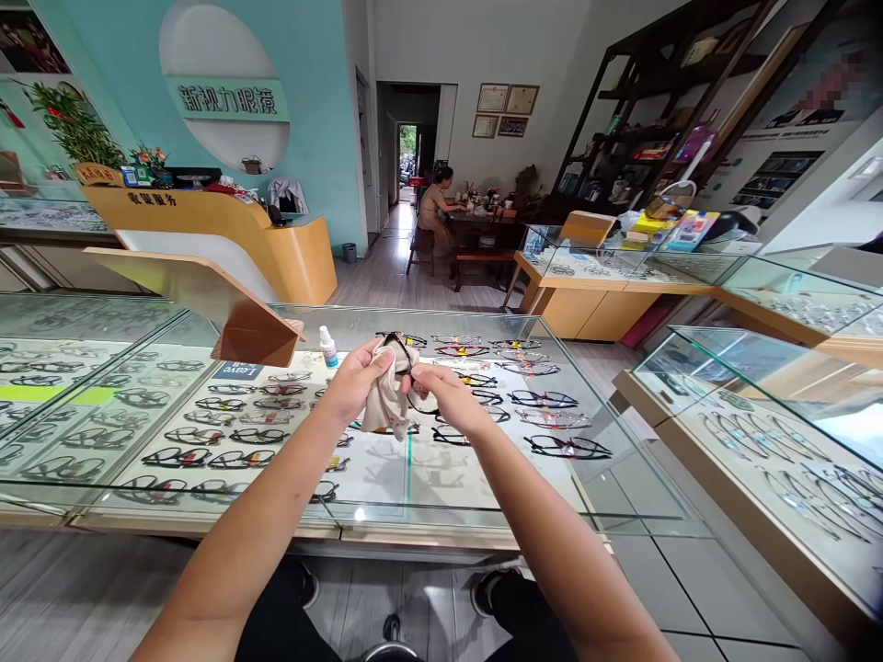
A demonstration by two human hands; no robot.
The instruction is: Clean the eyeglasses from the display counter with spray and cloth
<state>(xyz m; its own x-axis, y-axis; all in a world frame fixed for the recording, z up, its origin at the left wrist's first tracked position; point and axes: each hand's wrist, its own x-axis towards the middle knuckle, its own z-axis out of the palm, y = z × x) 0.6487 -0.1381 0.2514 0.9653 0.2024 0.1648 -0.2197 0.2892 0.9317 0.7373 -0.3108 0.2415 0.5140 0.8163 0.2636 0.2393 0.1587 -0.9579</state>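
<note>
1. Over at 10 o'clock from the hands (12 = straight up the view), we've got a leafy plant (pixel 79 129) and, closer in, an orange-ish counter (pixel 300 257).
2. Between 9 and 10 o'clock, a wooden stand (pixel 255 336) tilts up on a glass-topped display case (pixel 386 533). Rows of spectacles sit inside that case, around 8 and 9 o'clock from the hands.
3. Same direction but way closer, just beside the left hand: a small white spray bottle (pixel 327 349), standing upright.
4. Left hand (pixel 359 379): fingers curled tight round a cream cloth (pixel 384 405), which hangs down toward 6 o'clock.
5. Dead centre, the dark-framed glasses (pixel 395 342) are up between both hands, above the case and partly wrapped in the cloth. Can't tell how much of the lenses is covered, tbh.
6. Right hand (pixel 441 391): thumb and fingers pinching the glasses at their 4 o'clock side.
7. Between 12 and 1, well apart from all this, a person (pixel 434 216) is seated at a cluttered table. Four framed certificates (pixel 521 99) hang on the wall at 1 o'clock.
8. Between 1 and 2 there's a dark shelf unit (pixel 597 95), then another glass case (pixel 751 504) with more frames out at 3.
</note>
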